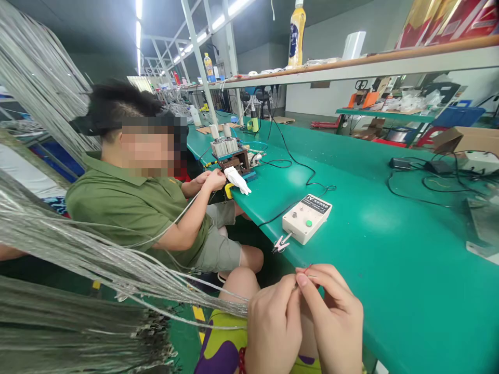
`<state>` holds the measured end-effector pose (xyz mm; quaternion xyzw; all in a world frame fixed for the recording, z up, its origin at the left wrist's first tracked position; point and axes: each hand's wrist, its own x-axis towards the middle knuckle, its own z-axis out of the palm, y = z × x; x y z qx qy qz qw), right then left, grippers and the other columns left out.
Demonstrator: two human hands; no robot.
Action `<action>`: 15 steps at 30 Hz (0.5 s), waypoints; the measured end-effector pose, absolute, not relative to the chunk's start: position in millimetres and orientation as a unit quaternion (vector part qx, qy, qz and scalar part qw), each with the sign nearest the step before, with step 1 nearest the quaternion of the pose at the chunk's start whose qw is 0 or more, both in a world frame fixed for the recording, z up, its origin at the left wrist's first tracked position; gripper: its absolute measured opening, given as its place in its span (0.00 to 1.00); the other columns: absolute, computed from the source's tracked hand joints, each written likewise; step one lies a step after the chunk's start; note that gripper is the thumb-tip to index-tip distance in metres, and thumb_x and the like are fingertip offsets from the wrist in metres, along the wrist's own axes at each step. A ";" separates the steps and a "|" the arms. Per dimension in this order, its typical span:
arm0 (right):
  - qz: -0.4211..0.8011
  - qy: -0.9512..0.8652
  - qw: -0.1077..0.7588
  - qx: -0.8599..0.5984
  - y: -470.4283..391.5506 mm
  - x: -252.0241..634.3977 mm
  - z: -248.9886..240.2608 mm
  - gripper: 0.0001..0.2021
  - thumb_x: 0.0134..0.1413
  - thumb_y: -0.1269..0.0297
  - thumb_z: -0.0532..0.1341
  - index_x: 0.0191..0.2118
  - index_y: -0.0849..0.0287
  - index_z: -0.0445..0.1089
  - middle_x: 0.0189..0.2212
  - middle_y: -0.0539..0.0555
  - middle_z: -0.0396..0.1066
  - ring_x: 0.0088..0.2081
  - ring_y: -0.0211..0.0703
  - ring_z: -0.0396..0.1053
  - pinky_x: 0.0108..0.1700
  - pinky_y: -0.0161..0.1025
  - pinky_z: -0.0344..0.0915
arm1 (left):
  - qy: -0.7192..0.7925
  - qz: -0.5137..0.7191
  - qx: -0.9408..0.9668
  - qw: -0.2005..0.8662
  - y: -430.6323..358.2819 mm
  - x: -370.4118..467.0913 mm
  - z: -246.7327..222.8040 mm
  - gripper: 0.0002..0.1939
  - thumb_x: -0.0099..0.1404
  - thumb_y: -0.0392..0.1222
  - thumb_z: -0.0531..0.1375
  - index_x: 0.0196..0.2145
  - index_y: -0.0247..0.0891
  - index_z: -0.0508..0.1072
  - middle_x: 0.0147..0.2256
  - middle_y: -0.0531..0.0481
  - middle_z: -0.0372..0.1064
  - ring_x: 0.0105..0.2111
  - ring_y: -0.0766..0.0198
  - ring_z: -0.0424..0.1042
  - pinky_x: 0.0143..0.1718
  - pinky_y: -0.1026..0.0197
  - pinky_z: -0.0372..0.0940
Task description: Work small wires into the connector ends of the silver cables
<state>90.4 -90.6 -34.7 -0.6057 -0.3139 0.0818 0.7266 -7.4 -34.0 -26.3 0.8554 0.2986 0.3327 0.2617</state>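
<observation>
My left hand [273, 324] is closed in a pinch near the bottom centre, at the end of a bundle of thin grey cables [187, 285] that comes in from the left. Beside it, my right hand [337, 317] pinches a thin wire end with a bit of red [307, 269] showing at the fingertips. The two hands' fingertips meet just off the green table's edge. A white control box [307, 221] with a green button lies on the table ahead of them, a small pink-and-black clip [281, 244] at its near corner.
At the left sits a person in a green shirt [132, 213], hands at a small press [234, 156]. Hanging cables [35, 57] fill the upper left. Black cords and adapters [438, 166] lie at the right. A shelf [374, 61] spans above the green table [374, 259].
</observation>
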 end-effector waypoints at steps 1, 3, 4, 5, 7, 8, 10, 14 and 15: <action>0.087 -0.320 0.723 -0.606 -91.6 90.5 -34.7 0.07 0.64 0.61 0.71 0.33 0.52 0.83 0.37 0.56 0.79 0.39 0.48 0.76 0.37 0.39 0.75 | 0.304 0.326 0.848 0.285 -32.3 -7.9 -24.9 0.15 0.80 0.38 0.51 0.41 0.41 0.77 0.31 0.49 0.78 0.31 0.58 0.78 0.31 0.60 0.61; 0.116 -0.335 0.726 -0.589 -94.2 92.5 -34.2 0.07 0.66 0.61 0.69 0.36 0.52 0.84 0.40 0.57 0.79 0.43 0.48 0.77 0.41 0.39 0.75 | 0.310 0.302 0.827 0.358 -28.1 -9.4 -19.1 0.15 0.81 0.41 0.51 0.40 0.41 0.77 0.31 0.49 0.76 0.31 0.59 0.76 0.31 0.62 0.60; 0.144 -0.343 0.732 -0.571 -95.4 94.4 -33.9 0.06 0.67 0.61 0.68 0.38 0.51 0.84 0.42 0.57 0.78 0.44 0.48 0.76 0.43 0.39 0.75 | 0.307 0.284 0.813 0.405 -25.8 -10.7 -14.8 0.15 0.81 0.44 0.52 0.39 0.40 0.76 0.32 0.50 0.75 0.31 0.60 0.74 0.31 0.62 0.59; 0.181 -0.351 0.738 -0.548 -96.6 96.9 -33.7 0.06 0.68 0.61 0.68 0.39 0.51 0.84 0.43 0.57 0.77 0.45 0.48 0.76 0.44 0.39 0.75 | 0.301 0.267 0.796 0.453 -23.6 -12.2 -9.9 0.15 0.80 0.46 0.53 0.39 0.40 0.76 0.32 0.50 0.74 0.31 0.61 0.72 0.31 0.63 0.59; 0.266 -0.356 0.752 -0.487 -97.8 102.9 -34.4 0.06 0.67 0.60 0.68 0.41 0.50 0.85 0.42 0.56 0.75 0.44 0.46 0.75 0.42 0.38 0.73 | 0.279 0.228 0.765 0.534 -19.8 -16.2 0.5 0.16 0.79 0.49 0.56 0.36 0.39 0.75 0.30 0.52 0.69 0.31 0.62 0.67 0.32 0.64 0.57; 0.308 -0.350 0.762 -0.450 -97.8 106.0 -35.5 0.05 0.66 0.59 0.69 0.40 0.50 0.85 0.40 0.55 0.74 0.41 0.44 0.74 0.40 0.37 0.72 | 0.264 0.207 0.754 0.564 -18.4 -18.5 5.1 0.16 0.78 0.49 0.57 0.34 0.38 0.73 0.28 0.53 0.65 0.31 0.63 0.63 0.31 0.64 0.55; 0.381 -0.334 0.779 -0.369 -96.5 111.2 -39.4 0.04 0.61 0.59 0.73 0.37 0.50 0.85 0.35 0.53 0.71 0.37 0.42 0.71 0.36 0.36 0.68 | 0.233 0.164 0.739 0.610 -16.6 -23.1 11.9 0.17 0.76 0.48 0.59 0.30 0.38 0.68 0.26 0.55 0.57 0.29 0.65 0.56 0.29 0.63 0.51; 0.479 -0.321 0.779 -0.247 -91.0 113.1 -48.3 0.06 0.53 0.59 0.78 0.33 0.52 0.84 0.30 0.51 0.67 0.33 0.41 0.65 0.32 0.36 0.61 | 0.181 0.086 0.691 0.694 -16.0 -30.1 14.3 0.20 0.75 0.52 0.61 0.29 0.38 0.64 0.24 0.58 0.50 0.25 0.68 0.48 0.26 0.62 0.45; 0.489 -0.322 0.777 -0.230 -89.6 111.6 -49.2 0.06 0.53 0.59 0.77 0.33 0.52 0.84 0.30 0.50 0.66 0.33 0.41 0.64 0.32 0.36 0.59 | 0.175 0.078 0.680 0.708 -15.9 -31.1 13.7 0.21 0.75 0.53 0.61 0.29 0.38 0.64 0.24 0.58 0.51 0.25 0.68 0.48 0.26 0.62 0.45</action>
